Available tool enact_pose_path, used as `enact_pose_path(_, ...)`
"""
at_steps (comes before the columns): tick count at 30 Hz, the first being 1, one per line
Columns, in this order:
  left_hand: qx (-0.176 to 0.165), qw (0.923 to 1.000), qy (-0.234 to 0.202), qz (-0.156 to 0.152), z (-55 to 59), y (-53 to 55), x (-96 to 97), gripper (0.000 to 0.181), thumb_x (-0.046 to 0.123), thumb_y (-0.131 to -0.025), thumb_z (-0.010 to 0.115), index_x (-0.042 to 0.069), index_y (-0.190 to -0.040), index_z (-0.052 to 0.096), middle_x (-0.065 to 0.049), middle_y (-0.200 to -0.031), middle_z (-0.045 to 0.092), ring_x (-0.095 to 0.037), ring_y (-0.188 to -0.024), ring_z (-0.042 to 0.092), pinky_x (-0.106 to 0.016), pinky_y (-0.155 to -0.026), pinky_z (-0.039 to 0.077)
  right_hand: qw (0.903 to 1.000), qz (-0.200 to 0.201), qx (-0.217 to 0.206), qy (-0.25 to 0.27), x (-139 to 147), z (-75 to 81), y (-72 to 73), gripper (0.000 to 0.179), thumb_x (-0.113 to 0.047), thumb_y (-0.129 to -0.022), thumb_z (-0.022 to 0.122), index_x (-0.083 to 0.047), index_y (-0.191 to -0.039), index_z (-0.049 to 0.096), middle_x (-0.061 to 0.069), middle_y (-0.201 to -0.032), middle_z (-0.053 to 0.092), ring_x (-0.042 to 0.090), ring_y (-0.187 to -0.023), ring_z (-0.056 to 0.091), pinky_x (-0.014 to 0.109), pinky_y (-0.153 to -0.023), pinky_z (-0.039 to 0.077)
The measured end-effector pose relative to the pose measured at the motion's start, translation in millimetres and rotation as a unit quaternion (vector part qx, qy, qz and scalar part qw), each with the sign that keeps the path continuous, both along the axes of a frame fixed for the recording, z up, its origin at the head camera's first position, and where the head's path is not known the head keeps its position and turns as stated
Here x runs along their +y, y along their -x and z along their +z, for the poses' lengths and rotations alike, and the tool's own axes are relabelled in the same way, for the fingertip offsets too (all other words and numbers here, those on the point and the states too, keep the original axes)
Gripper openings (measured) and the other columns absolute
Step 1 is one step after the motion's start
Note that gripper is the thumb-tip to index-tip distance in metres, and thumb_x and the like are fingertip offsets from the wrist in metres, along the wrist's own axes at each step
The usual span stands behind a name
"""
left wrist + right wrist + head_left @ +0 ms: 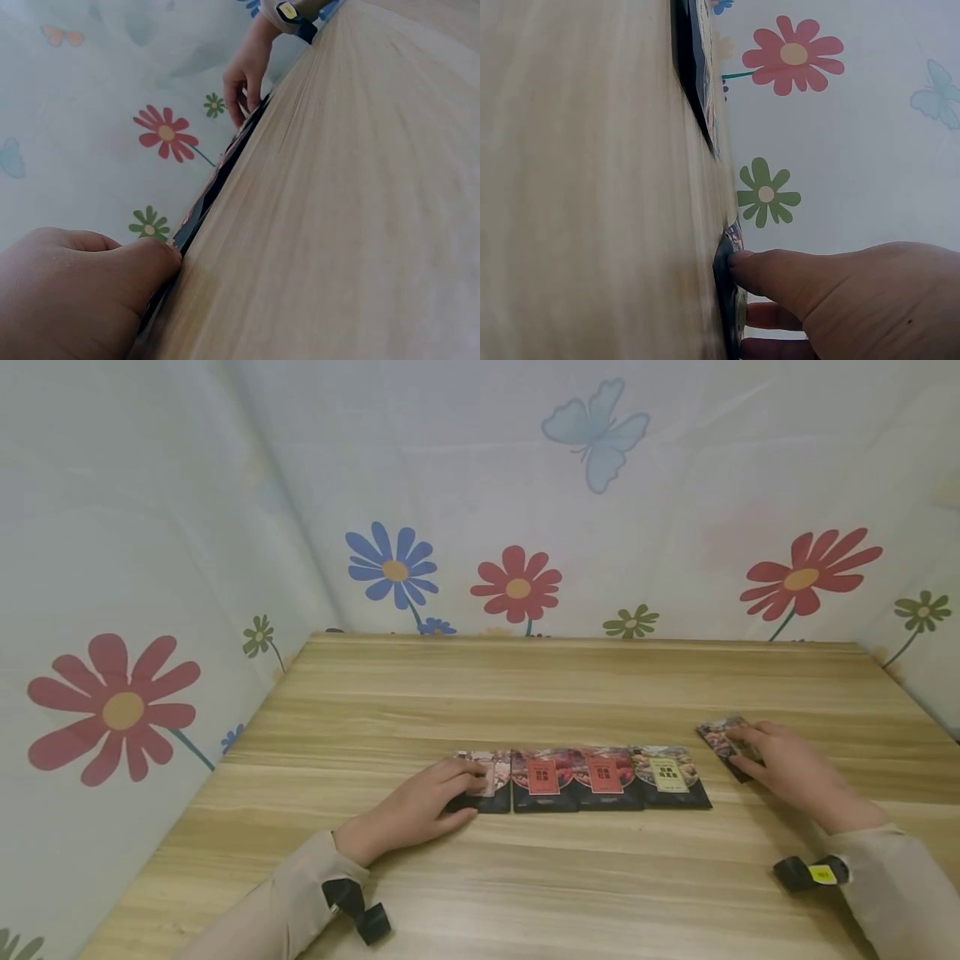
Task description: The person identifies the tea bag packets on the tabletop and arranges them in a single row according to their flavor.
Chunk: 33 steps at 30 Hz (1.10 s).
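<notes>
Four flat, dark-edged packets lie side by side on the wooden table. My left hand (420, 800) rests over the leftmost one, a pale pink-patterned packet (498, 777), its fingers covering the left part and its thumb at the near side. Beside it come two red-label packets (543, 777), the second overlapping the first's edge, then a yellow-label packet (667, 775). Apart from the row on the right, my right hand (798, 770) pinches another dark packet (720, 740) between thumb and fingers, hiding much of its front. That packet sits at a slant, close over the tabletop.
The wood-grain table (570, 877) extends around the packets to its back edge. A white curtain (465, 468) printed with flowers and a butterfly hangs behind it and along the left. A black wrist camera (806, 872) is strapped to each sleeve.
</notes>
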<state>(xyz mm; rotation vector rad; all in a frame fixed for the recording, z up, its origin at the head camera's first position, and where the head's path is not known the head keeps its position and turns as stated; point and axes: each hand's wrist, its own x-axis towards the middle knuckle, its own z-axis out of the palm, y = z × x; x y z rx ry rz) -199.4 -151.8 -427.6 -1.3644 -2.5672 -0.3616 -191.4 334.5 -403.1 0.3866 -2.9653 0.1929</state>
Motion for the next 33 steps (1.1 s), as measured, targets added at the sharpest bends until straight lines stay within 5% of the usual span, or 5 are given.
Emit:
enact_pose_path(10, 0.005, 1.0000, -0.001, -0.001, -0.5, 0.2, 0.2, 0.034, 0.029, -0.091, 0.064, 0.011, -0.120, 0.063, -0.005, -0.134, 0.057, -0.021, -0.122, 0.054, -0.038, -0.107, 0.045, 0.9997, 0.015, 0.008, -0.018, -4.9, 1.9, -0.7, 0.039, -0.018, -0.085, 0.069, 0.007, -0.115, 0.063, 0.025, -0.098, 0.062, 0.035, -0.083, 0.062, 0.052, -0.071, 0.052)
enact_pose_path(33, -0.009, 0.9999, 0.009, 0.010, -0.5, 0.0, 0.2, 0.034, 0.030, -0.092, 0.062, 0.013, -0.122, 0.062, -0.004, -0.135, 0.056, -0.020, -0.124, 0.053, -0.037, -0.109, 0.043, 0.9996, -0.001, -0.020, -0.018, -17.2, 11.4, -10.5, 0.043, -0.026, -0.083, 0.073, 0.007, -0.109, 0.066, 0.022, -0.095, 0.063, 0.037, -0.084, 0.064, 0.053, -0.073, 0.054)
